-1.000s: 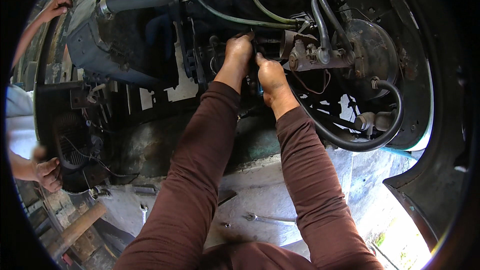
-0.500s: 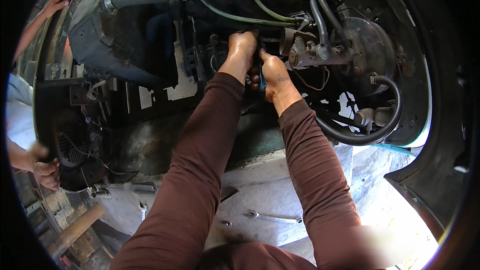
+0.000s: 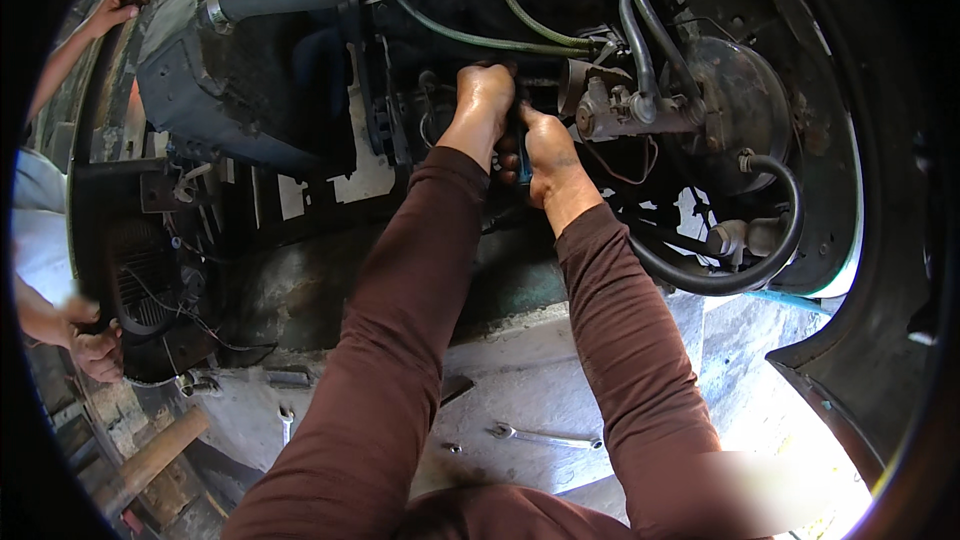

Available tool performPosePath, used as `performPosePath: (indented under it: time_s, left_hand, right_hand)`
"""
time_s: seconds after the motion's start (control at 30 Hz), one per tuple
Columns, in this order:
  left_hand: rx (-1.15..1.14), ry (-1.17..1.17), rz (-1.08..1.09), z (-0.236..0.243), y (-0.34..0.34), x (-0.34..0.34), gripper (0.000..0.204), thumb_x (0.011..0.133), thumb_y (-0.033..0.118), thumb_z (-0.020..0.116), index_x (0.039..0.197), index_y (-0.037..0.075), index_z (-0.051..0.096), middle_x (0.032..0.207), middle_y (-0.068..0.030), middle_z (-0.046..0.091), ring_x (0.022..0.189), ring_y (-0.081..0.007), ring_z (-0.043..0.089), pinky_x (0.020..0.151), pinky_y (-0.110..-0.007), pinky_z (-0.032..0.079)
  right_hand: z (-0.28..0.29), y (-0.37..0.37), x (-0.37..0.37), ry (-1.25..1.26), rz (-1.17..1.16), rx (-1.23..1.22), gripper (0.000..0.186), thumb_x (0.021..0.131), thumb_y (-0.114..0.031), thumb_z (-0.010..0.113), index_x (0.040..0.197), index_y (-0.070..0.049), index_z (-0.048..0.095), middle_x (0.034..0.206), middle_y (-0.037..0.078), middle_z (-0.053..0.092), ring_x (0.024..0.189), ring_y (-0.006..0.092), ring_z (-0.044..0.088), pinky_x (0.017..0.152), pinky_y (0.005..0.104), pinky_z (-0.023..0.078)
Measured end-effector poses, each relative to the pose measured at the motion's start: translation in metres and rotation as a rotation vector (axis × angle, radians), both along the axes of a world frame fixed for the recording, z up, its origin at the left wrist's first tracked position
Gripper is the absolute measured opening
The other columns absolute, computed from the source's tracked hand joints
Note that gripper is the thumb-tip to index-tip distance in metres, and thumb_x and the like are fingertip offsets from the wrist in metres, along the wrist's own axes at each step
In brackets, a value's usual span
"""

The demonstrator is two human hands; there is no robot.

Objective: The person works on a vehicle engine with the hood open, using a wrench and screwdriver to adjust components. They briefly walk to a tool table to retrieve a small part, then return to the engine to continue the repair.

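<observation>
With twelve o'clock at the far edge of the view, the dark engine bay (image 3: 505,285) spreads widest. A boxy dark housing (image 3: 230,90) fills ten o'clock; a round, rust-marked drum (image 3: 757,105) sits at two. The left hand (image 3: 484,92) reaches in, its fingers hidden, so I cannot tell whether they grip or stand apart. The right hand (image 3: 549,148) lies between four and five o'clock from it, fingers curled around a blue-handled tool. On the pale surface below, at six o'clock from the hands, lies a loose wrench (image 3: 545,438). The blue-handled tool (image 3: 524,166) appears to run from six toward twelve; the right palm is nearer, its fingertips bent around the nine o'clock side. From the left hand, the handle lies at five o'clock.
</observation>
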State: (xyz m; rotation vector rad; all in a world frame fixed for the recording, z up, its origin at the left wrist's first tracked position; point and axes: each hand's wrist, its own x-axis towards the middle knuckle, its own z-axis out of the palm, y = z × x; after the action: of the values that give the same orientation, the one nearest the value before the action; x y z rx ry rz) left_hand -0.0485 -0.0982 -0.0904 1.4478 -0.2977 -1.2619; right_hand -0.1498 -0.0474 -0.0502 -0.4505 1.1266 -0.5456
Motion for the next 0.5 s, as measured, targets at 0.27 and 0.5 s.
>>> performPosePath:
  time_s: [0.27,0.5]
  left_hand:
    - [-0.025,-0.097,0.012,-0.009,-0.006,-0.001,0.014,0.098,0.010,0.063,0.104,-0.002,0.067,0.087,-0.0125,0.065,0.069,-0.0240,0.061,0.058,-0.040,0.049]
    - [0.029,-0.041,-0.024,0.003,0.000,-0.004,0.020,0.096,0.008,0.065,0.111,-0.004,0.070,0.096,-0.0133,0.069,0.076,-0.0243,0.063,0.067,-0.040,0.050]
  right_hand:
    - [-0.004,-0.001,-0.001,-0.026,-0.001,0.008,0.035,0.106,-0.044,0.044,0.095,-0.014,0.058,0.073,0.001,0.054,0.053,0.0135,0.048,0.045,0.0286,0.041]
    - [-0.008,-0.006,-0.003,-0.016,-0.037,0.030,0.033,0.105,-0.044,0.044,0.093,-0.017,0.057,0.068,-0.001,0.052,0.051,0.0120,0.046,0.044,0.0276,0.038]
